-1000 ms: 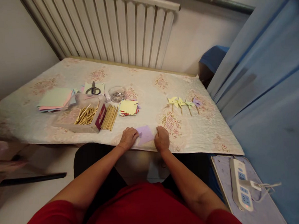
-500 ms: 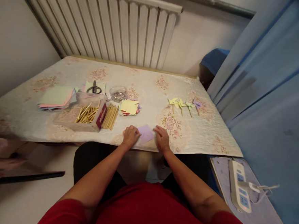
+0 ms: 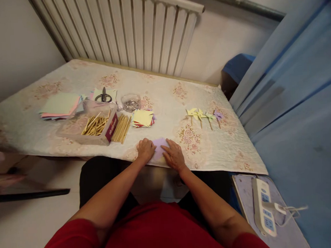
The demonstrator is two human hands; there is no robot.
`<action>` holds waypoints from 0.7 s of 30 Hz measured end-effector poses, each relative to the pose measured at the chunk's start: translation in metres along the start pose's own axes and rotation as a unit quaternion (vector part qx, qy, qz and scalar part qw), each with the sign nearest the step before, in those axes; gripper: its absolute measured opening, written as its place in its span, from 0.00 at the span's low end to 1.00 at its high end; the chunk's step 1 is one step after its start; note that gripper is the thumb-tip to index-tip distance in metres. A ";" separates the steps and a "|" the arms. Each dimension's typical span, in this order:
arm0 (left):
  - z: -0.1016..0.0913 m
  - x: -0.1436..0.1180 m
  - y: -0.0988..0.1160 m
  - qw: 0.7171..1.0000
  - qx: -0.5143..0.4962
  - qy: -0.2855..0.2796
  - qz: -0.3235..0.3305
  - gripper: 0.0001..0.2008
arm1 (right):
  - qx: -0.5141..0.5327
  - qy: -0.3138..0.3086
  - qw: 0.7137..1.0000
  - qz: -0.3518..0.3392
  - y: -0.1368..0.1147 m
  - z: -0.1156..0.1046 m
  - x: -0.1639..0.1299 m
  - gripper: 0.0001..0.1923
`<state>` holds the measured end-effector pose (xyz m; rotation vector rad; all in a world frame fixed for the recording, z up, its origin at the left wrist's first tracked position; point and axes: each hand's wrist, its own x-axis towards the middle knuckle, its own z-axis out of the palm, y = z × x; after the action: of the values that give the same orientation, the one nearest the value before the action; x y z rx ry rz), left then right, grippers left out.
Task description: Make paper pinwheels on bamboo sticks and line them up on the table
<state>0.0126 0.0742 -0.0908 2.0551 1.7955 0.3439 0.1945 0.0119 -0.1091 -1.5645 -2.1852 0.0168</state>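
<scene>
A small purple paper sheet (image 3: 159,148) lies flat near the table's front edge, between my two hands. At its left edge, my left hand (image 3: 147,149) has curled fingers, with thumb and forefinger closed on the paper. My right hand (image 3: 173,153) rests on the sheet's right side, fingers stretched out and apart, covering part of it. Beyond my left hand sits a stack of small coloured paper pieces (image 3: 143,118), yellow on top. Beside that stack lies a row of wooden sticks (image 3: 121,129).
Farther left stand a clear plastic box (image 3: 78,139) of sticks, larger paper sheets (image 3: 58,105) and black scissors (image 3: 104,97). A clear bowl (image 3: 131,103) holds small metal bits. Several paper pinwheels (image 3: 200,115) lie to the right. A power strip (image 3: 264,207) sits low at right.
My right hand has moved left from beside the purple paper onto it, and its fingers have spread. My left hand stays at the paper's left edge.
</scene>
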 end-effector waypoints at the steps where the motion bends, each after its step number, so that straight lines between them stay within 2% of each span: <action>1: 0.000 0.000 0.001 1.000 0.001 -0.001 0.000 0.11 | -0.006 -0.006 1.000 -0.007 -0.001 0.000 0.000 0.19; 11: -0.010 -0.004 0.009 1.000 0.004 -0.021 -0.012 0.13 | -0.027 -0.035 0.999 -0.026 -0.005 -0.003 0.002 0.22; 21: -0.013 -0.007 0.017 0.999 0.015 -0.026 -0.037 0.13 | -0.031 -0.031 0.999 -0.030 -0.006 0.000 0.003 0.22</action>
<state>0.0211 0.0670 -0.0705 1.9937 1.8494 0.2413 0.1884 0.0129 -0.1063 -1.5500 -2.3012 -0.0219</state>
